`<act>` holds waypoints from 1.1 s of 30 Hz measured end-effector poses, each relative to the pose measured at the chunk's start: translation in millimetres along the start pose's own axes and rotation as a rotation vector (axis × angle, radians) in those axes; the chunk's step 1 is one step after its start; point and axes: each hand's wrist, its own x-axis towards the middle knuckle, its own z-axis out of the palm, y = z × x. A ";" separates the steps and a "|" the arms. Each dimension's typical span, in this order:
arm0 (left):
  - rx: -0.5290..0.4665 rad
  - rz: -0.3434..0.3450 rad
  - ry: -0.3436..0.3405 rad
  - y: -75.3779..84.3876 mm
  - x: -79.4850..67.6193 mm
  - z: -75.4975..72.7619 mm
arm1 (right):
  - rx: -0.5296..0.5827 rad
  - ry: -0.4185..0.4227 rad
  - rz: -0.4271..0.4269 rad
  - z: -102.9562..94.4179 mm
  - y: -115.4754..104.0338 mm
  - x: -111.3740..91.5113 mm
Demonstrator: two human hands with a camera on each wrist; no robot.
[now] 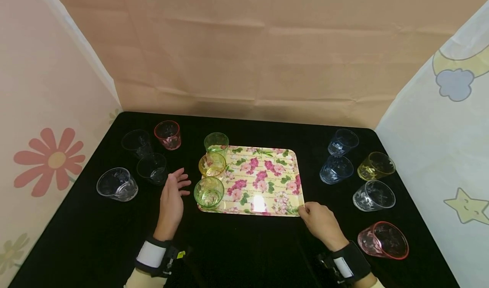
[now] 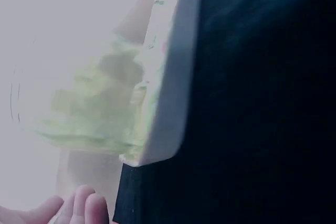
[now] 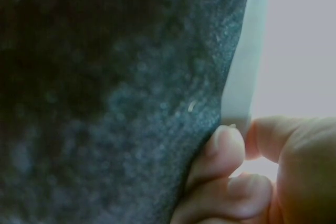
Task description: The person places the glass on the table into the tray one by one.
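A rectangular floral tray [image 1: 263,182] lies on the black table. Along its left side stand a green glass [image 1: 216,143] at the back, a yellow glass [image 1: 212,165] in the middle and another green glass [image 1: 209,193] in front. My right hand [image 1: 321,223] pinches the tray's near right corner between thumb and curled fingers; in the right wrist view the fingers [image 3: 226,150] are at the tray's pale edge [image 3: 244,77]. To the left of the tray, my left hand [image 1: 172,199] is held with fingers extended, apart from the glasses, holding nothing.
On the left stand a red glass [image 1: 168,136] and several clear glasses, one [image 1: 117,185] nearest the left edge. At right are two blue glasses [image 1: 336,170], a yellow glass [image 1: 376,166], a clear glass [image 1: 373,196] and a pink glass [image 1: 383,240]. Paper walls enclose three sides.
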 end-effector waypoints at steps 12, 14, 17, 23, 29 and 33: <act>0.116 -0.154 -0.047 -6.9 51.5 5.3 | 0.013 -0.006 0.013 0.5 -0.8 -0.8; 0.132 -0.163 -0.090 -10.1 56.4 5.2 | 0.016 -0.008 0.017 0.7 -0.9 -0.5; 0.154 -0.170 -0.149 -11.8 59.6 5.5 | 0.014 -0.012 0.024 0.3 -1.1 0.3; 0.218 -0.152 -0.248 -14.6 59.1 6.2 | 0.008 -0.006 0.021 -0.4 -1.3 1.2; 0.206 -0.128 -0.280 -17.1 54.3 4.6 | 0.015 -0.003 0.016 -0.5 -2.4 0.5; 0.200 -0.109 -0.285 -18.3 54.1 4.7 | 0.014 -0.001 0.016 -0.4 -2.7 0.3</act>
